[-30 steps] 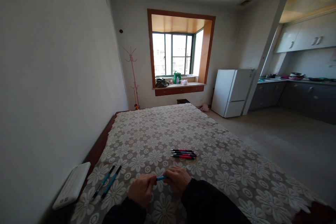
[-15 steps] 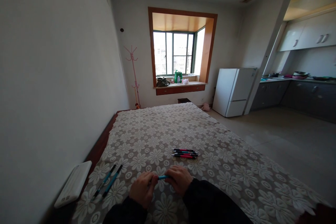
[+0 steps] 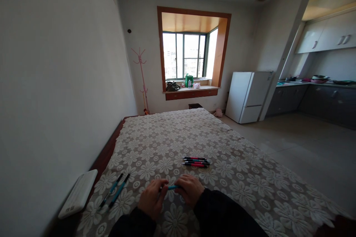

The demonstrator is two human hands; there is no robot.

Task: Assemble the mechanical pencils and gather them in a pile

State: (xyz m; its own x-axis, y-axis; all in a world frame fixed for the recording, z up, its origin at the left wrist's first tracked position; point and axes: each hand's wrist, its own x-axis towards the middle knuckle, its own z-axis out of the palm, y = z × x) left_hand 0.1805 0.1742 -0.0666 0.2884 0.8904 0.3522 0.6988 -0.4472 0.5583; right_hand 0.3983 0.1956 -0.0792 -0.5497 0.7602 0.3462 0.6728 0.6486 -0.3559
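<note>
Between my two hands a blue pen [image 3: 173, 187] lies roughly level, a little above the flowered tablecloth. My left hand [image 3: 152, 197] pinches its left end between thumb and fingers. Closed around the other end is my right hand [image 3: 190, 189], so only the pen's blue middle shows and both tips are hidden. To the left, two blue-and-black pens [image 3: 119, 191] lie side by side on the cloth. Beyond my right hand rests a row of several red, black and blue pens [image 3: 195, 162].
The flowered tablecloth [image 3: 172, 137] covers a long table set against the left wall. A white, flat box-like device [image 3: 78, 194] sits at the table's left edge. Farther off are a pink coat stand [image 3: 142, 76], a window bay with bags, and a white fridge [image 3: 247, 96].
The fingers of my left hand have shifted slightly on the pen's left end. My right hand and the other pens look the same.
</note>
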